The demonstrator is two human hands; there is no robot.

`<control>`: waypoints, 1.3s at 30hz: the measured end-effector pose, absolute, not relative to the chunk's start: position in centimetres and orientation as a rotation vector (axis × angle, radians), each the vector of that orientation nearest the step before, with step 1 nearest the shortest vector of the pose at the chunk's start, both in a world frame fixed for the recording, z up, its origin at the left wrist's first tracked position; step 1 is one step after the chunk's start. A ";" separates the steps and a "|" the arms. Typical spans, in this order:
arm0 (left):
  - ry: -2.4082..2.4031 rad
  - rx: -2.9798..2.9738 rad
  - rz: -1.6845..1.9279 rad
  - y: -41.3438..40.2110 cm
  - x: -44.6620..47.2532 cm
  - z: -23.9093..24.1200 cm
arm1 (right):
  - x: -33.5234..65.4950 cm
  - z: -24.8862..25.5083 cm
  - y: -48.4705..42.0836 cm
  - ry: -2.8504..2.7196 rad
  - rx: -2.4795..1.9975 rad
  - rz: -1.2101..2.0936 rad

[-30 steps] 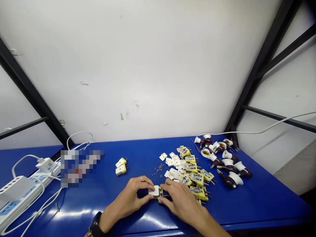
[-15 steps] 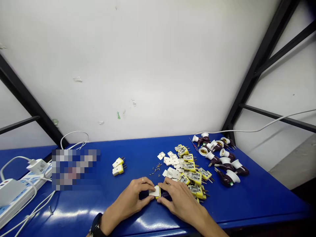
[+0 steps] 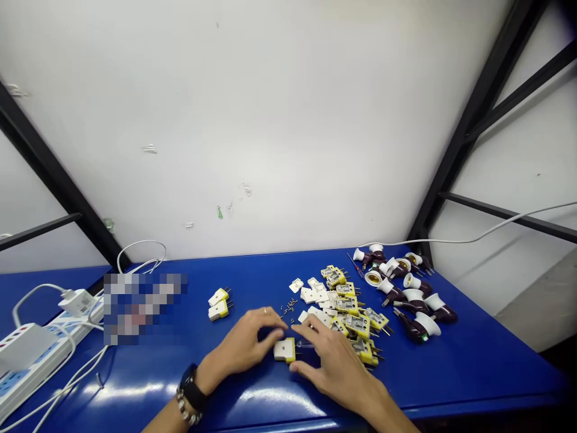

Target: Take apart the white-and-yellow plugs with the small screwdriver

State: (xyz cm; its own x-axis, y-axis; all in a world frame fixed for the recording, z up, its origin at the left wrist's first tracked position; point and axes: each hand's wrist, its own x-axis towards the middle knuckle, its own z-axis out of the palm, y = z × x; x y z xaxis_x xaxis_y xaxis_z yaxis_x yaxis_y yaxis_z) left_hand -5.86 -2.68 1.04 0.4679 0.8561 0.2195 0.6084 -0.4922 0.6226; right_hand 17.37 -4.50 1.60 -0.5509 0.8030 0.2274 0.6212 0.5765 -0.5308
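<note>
A white power strip (image 3: 27, 367) with a plugged-in adapter (image 3: 77, 302) sits at the left end of a blue steel bench (image 3: 491, 373), white cords trailing from it beside a pixelated patch. Two closed plugs (image 3: 219, 305), white covers on yellow bodies, lie together to the right of that patch, apparently the work done so far. Just beyond them, tiny screws (image 3: 287, 308) are scattered on the bench. The left hand (image 3: 246, 343), with a watch (image 3: 192, 388) and beaded bracelet (image 3: 184, 409) at the wrist, is raised and loosely curved, pinching nothing. A third plug (image 3: 285, 350), its white cover on, lies on the bench between the hands. The right hand (image 3: 333, 361) is spread, its thumb just beside that plug; whether it touches is hard to tell. To the right, a heap of open yellow plug bodies (image 3: 356, 325) and loose white covers (image 3: 311, 294) appears to be what remains unassembled. A small screwdriver (image 3: 354, 264) lies beyond the heap, near a cluster of white and maroon lamp holders (image 3: 415, 294).
</note>
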 end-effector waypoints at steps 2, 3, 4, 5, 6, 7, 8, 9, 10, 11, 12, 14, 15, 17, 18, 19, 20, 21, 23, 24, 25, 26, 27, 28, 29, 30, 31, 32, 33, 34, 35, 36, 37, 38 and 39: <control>1.318 2.304 0.719 -0.9 -6.0 0.7 | 17.7 2.4 -4.6 -2.236 -1.018 0.598; 1.364 2.346 0.685 0.0 -6.1 0.5 | 17.9 2.8 -4.6 -2.161 -0.956 0.611; 1.401 2.389 0.634 0.8 -6.1 0.2 | 18.1 3.0 -4.7 -2.080 -0.907 0.612; 1.425 2.431 0.573 1.5 -6.1 0.1 | 18.3 3.3 -4.7 -1.997 -0.875 0.601; 1.436 2.467 0.512 2.0 -6.1 0.0 | 18.5 3.4 -4.7 -1.916 -0.858 0.581; 1.440 2.499 0.454 2.4 -6.0 0.0 | 18.7 3.5 -4.7 -1.842 -0.856 0.556; 1.441 2.529 0.402 2.7 -5.9 0.1 | 18.8 3.6 -4.7 -1.776 -0.862 0.527; 1.444 2.558 0.354 2.8 -5.7 0.2 | 18.9 3.7 -4.6 -1.722 -0.873 0.499; 1.453 2.591 0.307 2.8 -5.6 0.4 | 19.0 3.7 -4.5 -1.676 -0.883 0.477; 1.467 2.624 0.258 2.8 -5.5 0.6 | 19.1 3.7 -4.4 -1.638 -0.896 0.461; 1.484 2.654 0.214 2.7 -5.4 0.7 | 19.1 3.7 -4.3 -1.603 -0.908 0.452; 1.520 2.691 0.150 2.6 -5.1 0.6 | 18.9 3.5 -4.0 -1.520 -0.936 0.455; 1.537 2.696 0.133 2.5 -5.1 0.5 | 18.8 3.5 -3.8 -1.471 -0.949 0.473; 1.569 2.691 0.119 2.4 -5.0 0.1 | 18.5 3.2 -3.4 -1.362 -0.969 0.555; 1.583 2.687 0.111 2.3 -5.0 -0.1 | 18.3 3.1 -3.2 -1.307 -0.970 0.620; 1.595 2.684 0.102 2.2 -5.0 -0.4 | 18.1 3.0 -3.0 -1.253 -0.966 0.696; 1.604 2.679 0.092 2.1 -5.1 -0.5 | 17.9 2.8 -2.8 -1.207 -0.958 0.775; 1.611 2.674 0.082 2.0 -5.2 -0.7 | 17.8 2.6 -2.5 -1.168 -0.949 0.850; 1.617 2.663 0.065 1.9 -5.4 -0.7 | 17.5 2.3 -2.0 -1.113 -0.936 0.961; 1.613 2.657 0.061 1.9 -5.5 -0.7 | 17.5 2.2 -1.8 -1.094 -0.932 0.993; 1.604 2.650 0.059 1.8 -5.5 -0.7 | 17.5 2.0 -1.6 -1.078 -0.929 1.011; 1.592 2.643 0.060 1.8 -5.6 -0.7 | 17.4 1.9 -1.5 -1.063 -0.926 1.019; 1.581 2.635 0.063 1.8 -5.6 -0.7 | 17.4 1.8 -1.4 -1.052 -0.922 1.022; 1.571 2.627 0.067 1.9 -5.6 -0.7 | 17.5 1.8 -1.4 -1.046 -0.918 1.025; 1.564 2.619 0.071 1.9 -5.6 -0.8 | 17.5 1.7 -1.4 -1.043 -0.914 1.028; 1.559 2.612 0.076 1.9 -5.6 -0.9 | 17.5 1.7 -1.4 -1.042 -0.912 1.033; 1.553 2.605 0.086 1.9 -5.6 -1.0 | 17.5 1.8 -1.4 -1.038 -0.911 1.038; 1.548 2.598 0.100 1.9 -5.7 -1.0 | 17.5 1.8 -1.4 -1.031 -0.911 1.041; 1.544 2.591 0.118 1.8 -5.7 -1.1 | 17.5 1.8 -1.5 -1.018 -0.909 1.043; 1.545 2.586 0.132 1.7 -5.8 -1.1 | 17.5 1.9 -1.5 -1.004 -0.907 1.044; 1.546 2.573 0.160 1.6 -5.9 -1.0 | 17.4 1.9 -1.5 -0.992 -0.903 1.046; 1.539 2.547 0.212 1.4 -6.0 -0.9 | 17.4 2.0 -1.6 -0.985 -0.896 1.049; 1.518 2.506 0.289 1.3 -6.1 -0.7 | 17.3 2.0 -1.6 -0.982 -0.888 1.054; 1.483 2.452 0.386 1.1 -6.2 -0.5 | 17.2 1.9 -1.6 -0.983 -0.878 1.060; 1.434 2.383 0.490 0.9 -6.2 -0.3 | 17.1 1.9 -1.6 -0.981 -0.867 1.065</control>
State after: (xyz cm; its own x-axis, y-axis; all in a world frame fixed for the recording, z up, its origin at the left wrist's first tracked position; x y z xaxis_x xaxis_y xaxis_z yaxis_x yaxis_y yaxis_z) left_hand -6.21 0.93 -0.34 0.4388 0.8896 0.1269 0.7814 -0.4475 0.4350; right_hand 17.11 -1.58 1.94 0.1782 0.9602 0.2149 -0.2933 0.2603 -0.9199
